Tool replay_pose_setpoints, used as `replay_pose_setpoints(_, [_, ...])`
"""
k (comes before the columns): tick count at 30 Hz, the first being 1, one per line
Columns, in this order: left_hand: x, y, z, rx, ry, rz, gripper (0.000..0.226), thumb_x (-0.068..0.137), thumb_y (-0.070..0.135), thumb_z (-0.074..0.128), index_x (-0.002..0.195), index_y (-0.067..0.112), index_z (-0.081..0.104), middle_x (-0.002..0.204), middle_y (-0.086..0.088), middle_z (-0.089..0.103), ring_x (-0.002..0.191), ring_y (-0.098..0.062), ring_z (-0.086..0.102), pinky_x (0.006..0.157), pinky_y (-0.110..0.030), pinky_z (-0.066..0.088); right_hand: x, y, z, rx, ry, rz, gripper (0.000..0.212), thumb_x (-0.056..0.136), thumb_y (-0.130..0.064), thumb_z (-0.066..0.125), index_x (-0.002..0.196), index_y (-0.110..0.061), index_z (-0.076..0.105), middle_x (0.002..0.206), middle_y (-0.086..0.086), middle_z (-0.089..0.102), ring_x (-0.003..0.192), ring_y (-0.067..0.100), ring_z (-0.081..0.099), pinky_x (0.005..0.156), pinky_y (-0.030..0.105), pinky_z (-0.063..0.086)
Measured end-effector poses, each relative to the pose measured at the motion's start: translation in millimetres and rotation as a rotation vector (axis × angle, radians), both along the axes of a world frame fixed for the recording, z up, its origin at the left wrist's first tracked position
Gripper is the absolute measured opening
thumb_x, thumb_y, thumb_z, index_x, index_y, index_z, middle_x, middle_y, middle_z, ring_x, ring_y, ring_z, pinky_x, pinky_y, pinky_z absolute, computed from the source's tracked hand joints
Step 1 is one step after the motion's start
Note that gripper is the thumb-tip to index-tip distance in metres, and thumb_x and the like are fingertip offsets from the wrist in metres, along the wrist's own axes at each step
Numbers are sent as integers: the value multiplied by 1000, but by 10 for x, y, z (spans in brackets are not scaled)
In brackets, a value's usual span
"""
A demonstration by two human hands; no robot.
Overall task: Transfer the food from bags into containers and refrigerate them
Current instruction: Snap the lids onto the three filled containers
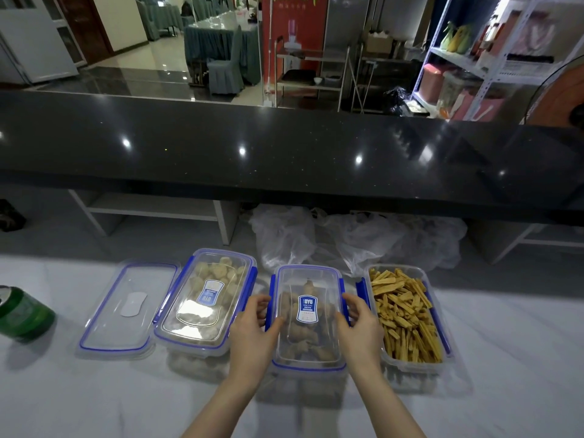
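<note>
Lidded clear container, blue clips

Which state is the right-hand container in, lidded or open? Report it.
Open. The container of yellow strips has no lid; a spare lid lies far left.

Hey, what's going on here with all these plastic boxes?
A person is packing food into containers on a white table. The left hand and right hand hold the sides of the middle container, lid on. The left container is lidded too. The right container of yellow sticks is uncovered; a spare lid lies far left. Crumpled bags sit behind.
</note>
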State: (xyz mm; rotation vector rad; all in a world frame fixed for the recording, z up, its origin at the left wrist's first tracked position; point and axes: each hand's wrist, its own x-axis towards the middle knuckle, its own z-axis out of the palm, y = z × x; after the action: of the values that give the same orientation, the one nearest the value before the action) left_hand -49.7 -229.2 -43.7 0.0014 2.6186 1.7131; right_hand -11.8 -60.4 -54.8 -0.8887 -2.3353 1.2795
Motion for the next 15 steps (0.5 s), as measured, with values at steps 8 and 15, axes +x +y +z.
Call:
replay_pose_setpoints(8, [-67, -14, -58, -21, -7, -47, 30, 82, 19, 75, 107, 24, 60, 100, 14, 67, 90, -1, 64, 79, -19, 54, -14, -14, 28, 70, -21, 18, 37, 88, -17, 64, 124, -22, 58, 113, -3, 65, 107, 20, 60, 91, 42, 53])
replay_pose_setpoints(15, [-59, -573, 226, 120, 121, 85, 12, 90, 18, 66, 100, 24, 66, 94, 13, 68, 85, 1, 63, 68, -8, 49, -122, -560, 268, 211, -31, 216, 48, 90, -27, 62, 135, -28, 46, 152, -3, 26, 140, 17, 28, 110, 36, 35])
